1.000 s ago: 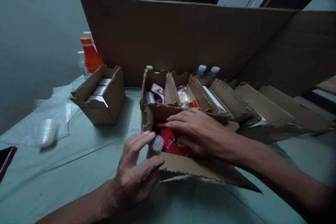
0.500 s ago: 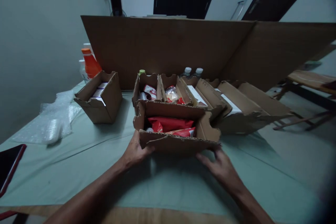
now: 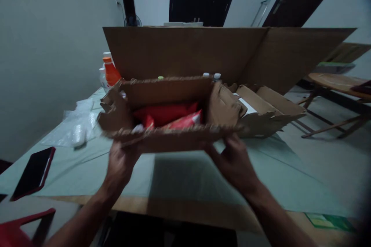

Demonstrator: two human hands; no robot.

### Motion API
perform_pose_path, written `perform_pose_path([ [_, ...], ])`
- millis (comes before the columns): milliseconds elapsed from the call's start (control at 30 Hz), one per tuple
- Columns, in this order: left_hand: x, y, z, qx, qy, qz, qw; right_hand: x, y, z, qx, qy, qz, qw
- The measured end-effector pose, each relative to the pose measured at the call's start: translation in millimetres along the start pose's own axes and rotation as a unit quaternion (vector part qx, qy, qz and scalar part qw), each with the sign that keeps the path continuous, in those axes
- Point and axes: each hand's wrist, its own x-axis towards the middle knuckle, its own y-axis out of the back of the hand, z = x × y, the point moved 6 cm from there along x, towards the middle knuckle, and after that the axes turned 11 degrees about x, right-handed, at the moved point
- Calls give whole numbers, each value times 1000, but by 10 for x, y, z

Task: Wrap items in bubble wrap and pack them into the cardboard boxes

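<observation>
A brown cardboard box (image 3: pixel 171 141) with an open top and ragged, notched edges is in the air over the table, its shadow below it. Inside lie red packets (image 3: pixel 168 113) and a small pale item I cannot make out. My left hand (image 3: pixel 121 162) grips the box low at its near left corner, some fingers hidden under it. At the near right corner my right hand (image 3: pixel 232 158) holds the box from below, fingers partly out of sight. Several more cardboard boxes (image 3: pixel 263 123) stand behind to the right.
A tall cardboard panel (image 3: pixel 185 52) stands at the back. An orange bottle (image 3: pixel 111 71), bubble wrap (image 3: pixel 69 127) and a phone (image 3: pixel 33 173) are on the left of the cloth-covered table (image 3: pixel 278 177). A wooden stool (image 3: pixel 337 81) stands to the right.
The box has risen off the table, come nearer and shifted left in both hands. It now hides the boxes behind it at left and centre.
</observation>
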Motion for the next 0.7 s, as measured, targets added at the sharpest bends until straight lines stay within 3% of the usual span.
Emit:
perform_pose_path([
  [100,363,-274,299,-165,-24,56,984,187,356,74,-60,-56,78,994],
  [200,295,-675,447,-245,-45,-30,968,-132,640,186,-122,-106,117,980],
  [267,43,-799,342,-248,-1,-80,966,-434,654,232,-132,-119,119,977],
  [333,-202,-750,142,-255,58,-93,961,-614,507,250,-113,-126,105,980],
  [400,-288,-581,-22,-257,91,-71,959,-576,277,239,-72,-121,78,987],
  [533,-58,-333,-24,-247,62,8,967,-157,35,238,-9,-82,62,995],
  [633,5,-419,15,-252,56,17,966,-82,44,386,-17,-91,79,993],
  [700,-122,-515,-71,-239,86,5,967,-203,5,530,-11,-98,81,992],
])
